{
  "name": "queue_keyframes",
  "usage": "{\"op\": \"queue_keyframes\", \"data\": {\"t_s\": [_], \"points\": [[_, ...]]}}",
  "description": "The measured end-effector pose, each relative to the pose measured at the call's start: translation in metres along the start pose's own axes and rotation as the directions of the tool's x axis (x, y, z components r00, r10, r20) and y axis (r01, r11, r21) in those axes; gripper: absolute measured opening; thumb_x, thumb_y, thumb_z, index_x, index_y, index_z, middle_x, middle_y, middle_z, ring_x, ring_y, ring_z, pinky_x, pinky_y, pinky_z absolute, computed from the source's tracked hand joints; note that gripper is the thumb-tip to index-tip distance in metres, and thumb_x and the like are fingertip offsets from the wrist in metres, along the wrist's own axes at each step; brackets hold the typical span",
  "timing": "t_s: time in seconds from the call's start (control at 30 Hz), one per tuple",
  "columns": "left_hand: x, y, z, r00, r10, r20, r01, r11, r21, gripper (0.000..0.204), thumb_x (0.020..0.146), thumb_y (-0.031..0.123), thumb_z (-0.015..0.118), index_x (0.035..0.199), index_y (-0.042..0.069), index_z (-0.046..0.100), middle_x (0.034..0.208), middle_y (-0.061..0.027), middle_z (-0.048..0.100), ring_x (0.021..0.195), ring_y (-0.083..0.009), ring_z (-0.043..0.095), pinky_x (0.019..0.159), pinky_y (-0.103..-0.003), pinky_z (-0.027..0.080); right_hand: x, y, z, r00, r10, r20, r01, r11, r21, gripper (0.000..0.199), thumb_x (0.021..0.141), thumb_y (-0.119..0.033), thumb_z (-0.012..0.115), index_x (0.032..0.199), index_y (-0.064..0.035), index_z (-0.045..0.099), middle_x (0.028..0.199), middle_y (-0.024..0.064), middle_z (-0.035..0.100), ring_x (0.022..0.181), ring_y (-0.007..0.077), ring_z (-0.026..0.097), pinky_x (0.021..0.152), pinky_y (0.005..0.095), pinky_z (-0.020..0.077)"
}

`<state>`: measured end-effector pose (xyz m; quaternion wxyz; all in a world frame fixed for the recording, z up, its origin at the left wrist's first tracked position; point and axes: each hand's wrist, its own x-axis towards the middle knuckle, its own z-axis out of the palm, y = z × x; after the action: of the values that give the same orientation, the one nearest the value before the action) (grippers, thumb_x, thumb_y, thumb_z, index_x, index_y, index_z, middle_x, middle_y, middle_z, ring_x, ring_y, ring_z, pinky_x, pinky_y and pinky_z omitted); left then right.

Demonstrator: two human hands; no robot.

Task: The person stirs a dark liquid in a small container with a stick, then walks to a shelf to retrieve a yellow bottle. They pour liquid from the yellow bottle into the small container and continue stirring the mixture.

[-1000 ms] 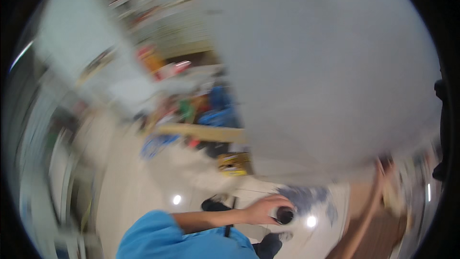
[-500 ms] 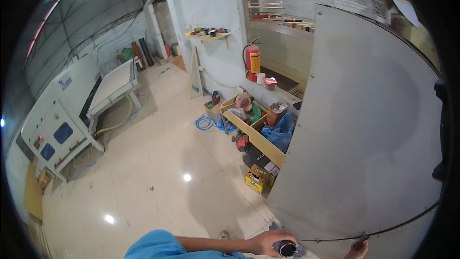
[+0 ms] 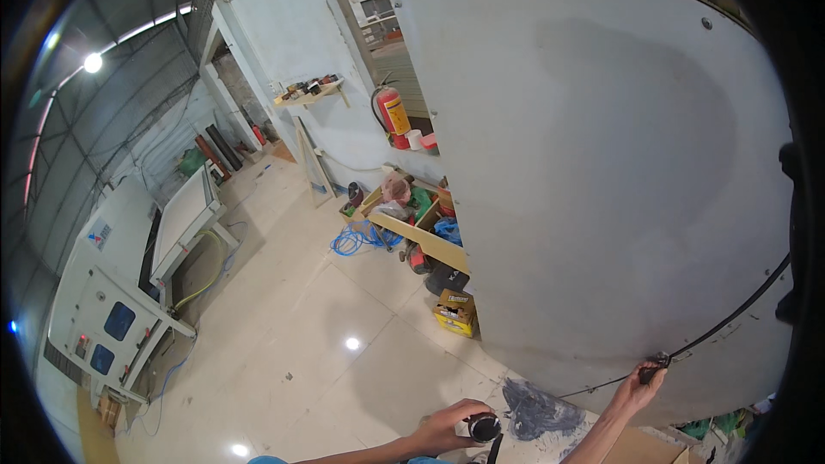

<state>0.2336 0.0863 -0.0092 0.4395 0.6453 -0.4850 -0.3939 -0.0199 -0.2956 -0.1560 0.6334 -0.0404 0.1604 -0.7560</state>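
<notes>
My left hand (image 3: 447,430) is closed around a black, round, cup-like thing (image 3: 484,427) with a pale rim, low in the middle of the view. A dark strip hangs beside it. To the right, my right hand (image 3: 638,388) is closed on a small dark object (image 3: 656,364), held against the big grey-white panel (image 3: 593,172). What this object is, I cannot make out. It touches a black line (image 3: 730,326) that curves across the panel's lower part, thicker on the right of my hand and thinner on the left.
A dark grey smear (image 3: 540,412) marks the tiled floor by the panel's foot. Left of the panel stand a yellow-brown box (image 3: 455,313), a wooden bin of odds and ends (image 3: 438,245), a blue hose coil (image 3: 357,239) and a fire extinguisher (image 3: 392,116). A white machine (image 3: 112,292) stands far left.
The view has swung right, bringing more of the panel into sight. My right hand and forearm now show more fully, higher up on the panel. The left hand still holds the black thing.
</notes>
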Motion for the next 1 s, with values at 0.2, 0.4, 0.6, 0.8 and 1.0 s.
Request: {"op": "queue_keyframes", "data": {"t_s": [0.2,0.4,0.6,0.8,1.0], "points": [[0.005,0.009,0.010,0.994,0.102,-0.029,-0.102,0.995,0.012,0.066,0.087,0.009,0.089,0.147,0.012,0.061,0.144,-0.0100,0.063,0.135,-0.0275,0.062,0.112,-0.038,0.053,0.021,0.011,0.013,0.983,0.054,-0.174,-0.042,0.996,0.074,0.029,0.110,-0.023,0.070,0.120,0.0037,0.065,0.105,0.0118,0.066,0.093,0.0246,0.064,0.083,0.0360,0.0578],[0.002,-0.001,0.012,0.954,0.268,-0.132,-0.270,0.963,-0.002,0.076,0.077,0.005,0.090,0.146,0.010,0.060,0.143,-0.0099,0.063,0.135,-0.0314,0.061,0.113,-0.041,0.052,0.008,-0.006,0.039,0.978,-0.207,-0.008,0.154,0.753,-0.640,0.031,0.106,-0.028,0.067,0.110,0.0027,0.067,0.098,0.0122,0.066,0.087,0.0242,0.062,0.079,0.0403,0.0529],[0.000,-0.012,0.014,0.943,0.286,-0.167,-0.289,0.957,0.009,0.077,0.078,0.009,0.094,0.147,0.011,0.060,0.142,-0.0098,0.064,0.132,-0.0322,0.063,0.109,-0.041,0.053,0.021,-0.018,0.035,0.915,-0.357,0.187,0.387,0.653,-0.651,0.029,0.100,-0.027,0.072,0.092,0.0012,0.072,0.082,0.0158,0.069,0.071,0.0290,0.066,0.063,0.0448,0.0528],[-0.012,-0.017,0.011,0.939,0.305,-0.161,-0.302,0.952,0.046,0.078,0.077,0.009,0.094,0.146,0.012,0.060,0.142,-0.0091,0.064,0.131,-0.0329,0.063,0.109,-0.041,0.053,0.078,-0.009,0.010,0.959,-0.279,-0.043,0.223,0.842,-0.491,0.019,0.095,-0.023,0.073,0.087,-0.0061,0.071,0.078,0.0141,0.065,0.065,0.0281,0.059,0.063,0.0457,0.0505],[-0.026,-0.017,0.008,0.964,0.238,-0.122,-0.239,0.971,0.002,0.078,0.075,0.009,0.094,0.145,0.012,0.061,0.141,-0.0092,0.065,0.131,-0.0330,0.062,0.108,-0.041,0.053,0.084,-0.026,-0.002,0.949,-0.311,0.045,0.291,0.817,-0.498,0.022,0.094,-0.020,0.068,0.076,-0.0074,0.067,0.074,0.0105,0.060,0.063,0.0257,0.054,0.062,0.0469,0.0471]]}}
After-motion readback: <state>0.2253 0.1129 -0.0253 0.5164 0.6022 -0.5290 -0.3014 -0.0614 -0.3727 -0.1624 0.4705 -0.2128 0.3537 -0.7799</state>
